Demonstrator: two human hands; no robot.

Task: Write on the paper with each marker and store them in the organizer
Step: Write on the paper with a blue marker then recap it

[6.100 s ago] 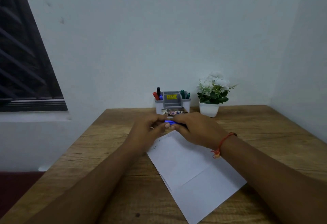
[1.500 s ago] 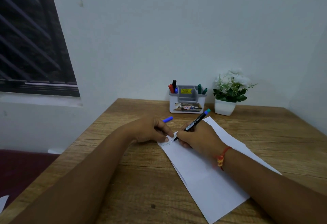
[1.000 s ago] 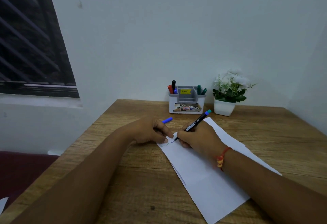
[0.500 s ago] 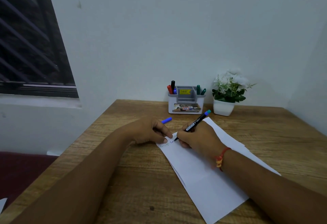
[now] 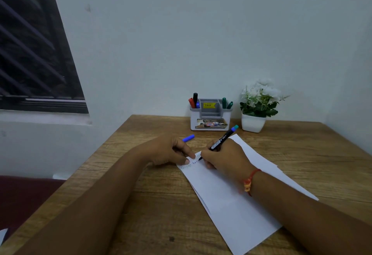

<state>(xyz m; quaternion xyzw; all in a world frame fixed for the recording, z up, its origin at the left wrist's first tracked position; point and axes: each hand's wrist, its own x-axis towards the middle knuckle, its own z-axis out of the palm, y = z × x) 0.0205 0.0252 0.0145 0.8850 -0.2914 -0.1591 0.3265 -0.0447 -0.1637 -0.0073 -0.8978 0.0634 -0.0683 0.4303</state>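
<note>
Black marker (image 5: 221, 139), right grip (image 5: 225, 160): still on paper (image 5: 231, 204).

Paper (image 5: 231, 190) – white, creased across middle, flat on surface, lying diagonally; faint writing at far-left corner. Uncapped marker (image 5: 221, 139) – black barrel, teal end, tilted, tip on that corner, gripped by right hand (image 5: 225, 159). Blue cap (image 5: 188, 138) pokes out from left hand (image 5: 169, 150). Organizer (image 5: 210, 122) upright by wall: red, black, blue markers (image 5: 194, 101) in left compartment, two green markers (image 5: 226, 103) in right.
</note>
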